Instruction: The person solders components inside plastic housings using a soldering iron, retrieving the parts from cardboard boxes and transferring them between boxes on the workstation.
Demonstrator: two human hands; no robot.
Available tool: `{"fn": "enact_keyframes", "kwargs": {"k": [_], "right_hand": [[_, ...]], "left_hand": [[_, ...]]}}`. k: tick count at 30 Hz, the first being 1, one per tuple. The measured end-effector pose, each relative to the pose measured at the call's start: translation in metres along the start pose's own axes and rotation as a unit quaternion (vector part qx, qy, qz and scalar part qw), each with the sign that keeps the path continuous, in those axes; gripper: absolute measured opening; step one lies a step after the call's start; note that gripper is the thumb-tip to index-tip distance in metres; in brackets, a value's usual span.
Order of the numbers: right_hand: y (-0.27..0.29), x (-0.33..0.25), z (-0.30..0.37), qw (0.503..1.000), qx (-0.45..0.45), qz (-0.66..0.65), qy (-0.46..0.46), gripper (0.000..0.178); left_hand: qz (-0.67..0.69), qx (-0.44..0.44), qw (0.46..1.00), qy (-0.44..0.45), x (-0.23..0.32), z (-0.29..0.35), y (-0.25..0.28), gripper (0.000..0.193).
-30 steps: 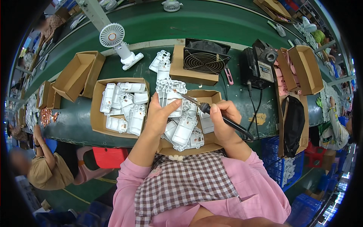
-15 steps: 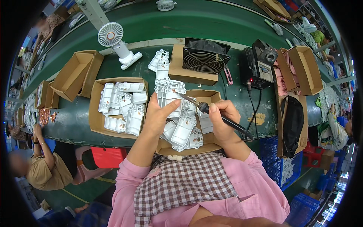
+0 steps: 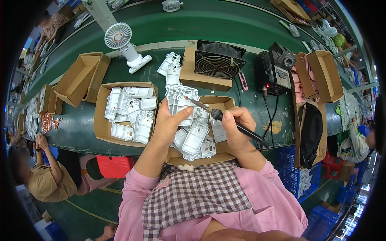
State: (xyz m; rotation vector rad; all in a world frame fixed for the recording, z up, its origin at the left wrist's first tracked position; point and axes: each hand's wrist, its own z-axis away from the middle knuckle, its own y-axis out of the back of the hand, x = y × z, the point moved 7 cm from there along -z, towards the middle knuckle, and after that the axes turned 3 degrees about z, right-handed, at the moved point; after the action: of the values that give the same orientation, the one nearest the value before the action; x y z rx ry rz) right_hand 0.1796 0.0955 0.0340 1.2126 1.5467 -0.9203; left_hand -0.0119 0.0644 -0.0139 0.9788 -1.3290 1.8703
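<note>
My left hand (image 3: 168, 123) grips a white plastic housing part (image 3: 181, 101) held up over a cardboard box (image 3: 225, 103) that contains several similar white parts (image 3: 196, 138). My right hand (image 3: 235, 127) holds a black-handled soldering iron (image 3: 225, 119). Its metal tip touches the upper face of the held part. The iron's cable trails off to the right toward a black soldering station (image 3: 275, 72).
A second cardboard box (image 3: 102, 120) of white parts lies at the left, with empty boxes (image 3: 78, 78) beyond. A white desk fan (image 3: 120, 40), a black fan on a box (image 3: 217, 64) and a black bag (image 3: 311, 132) stand on the green table. Another person (image 3: 44, 176) sits at lower left.
Hands and iron hold almost the same pose; the tip stays on the held part. Only a slight shift of the view.
</note>
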Motion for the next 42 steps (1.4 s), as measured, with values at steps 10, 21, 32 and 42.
{"fn": "enact_keyframes", "kwargs": {"k": [10, 21, 32, 42], "right_hand": [[-0.002, -0.001, -0.001, 1.000, -0.006, 0.017, -0.013, 0.014], [-0.001, 0.003, -0.002, 1.000, -0.013, 0.016, -0.007, 0.012], [0.014, -0.002, 0.011, 0.982, 0.063, -0.152, 0.095, 0.012], [0.020, 0.003, 0.003, 0.987, 0.068, -0.132, 0.061, 0.005]], "left_hand": [[-0.013, 0.008, 1.000, -0.007, 0.001, 0.001, 0.000, 0.045], [-0.016, 0.004, 1.000, -0.004, 0.000, -0.001, 0.000, 0.047], [-0.025, 0.030, 0.998, -0.045, 0.004, 0.012, 0.002, 0.055], [-0.094, 0.060, 0.992, -0.066, 0.005, 0.007, 0.000, 0.069]]}}
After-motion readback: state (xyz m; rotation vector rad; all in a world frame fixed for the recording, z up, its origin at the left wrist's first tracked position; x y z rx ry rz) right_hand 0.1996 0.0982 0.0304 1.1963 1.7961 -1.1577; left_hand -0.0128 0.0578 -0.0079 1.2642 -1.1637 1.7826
